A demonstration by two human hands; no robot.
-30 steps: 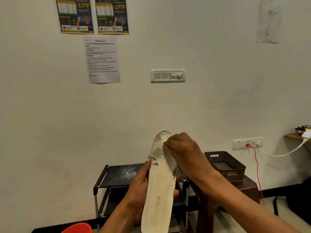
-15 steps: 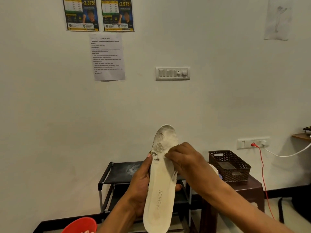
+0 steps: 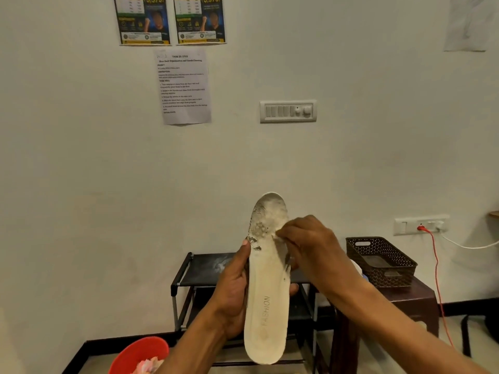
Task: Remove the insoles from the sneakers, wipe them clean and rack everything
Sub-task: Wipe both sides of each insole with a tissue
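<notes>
Now: insole (image 3: 267, 292) is held in the air in front of the rack (image 3: 199, 271), upright, toe end up and heel down. The face printed "FASHION" is toward the camera. Toe area is grey and scuffed, with worn patches along its left edge; the rest is off-white.

Left hand (image 3: 235, 295) grips the insole at mid-length from the left. The thumb lies up along the left edge and fingertips show past the right edge.

Right hand (image 3: 310, 247) has its fingers curled, tips touching the insole's right edge just below the toe area. Something pale shows at the fingertips. Cannot tell whether it is a cloth or the insole itself, so cannot tell what the hand pinches.

Rack is black, against the wall, with a whitish smear on the top shelf. A dark basket (image 3: 383, 263) sits on a brown stool (image 3: 413, 298) just right of the rack. A red bowl (image 3: 140, 352) at the lower left edge holds something pale pink.

On the wall: posters (image 3: 170, 20), a printed sheet (image 3: 183, 86), a switch panel (image 3: 287, 111) and a socket (image 3: 421, 225) with a red cable (image 3: 438, 279) hanging from it.
</notes>
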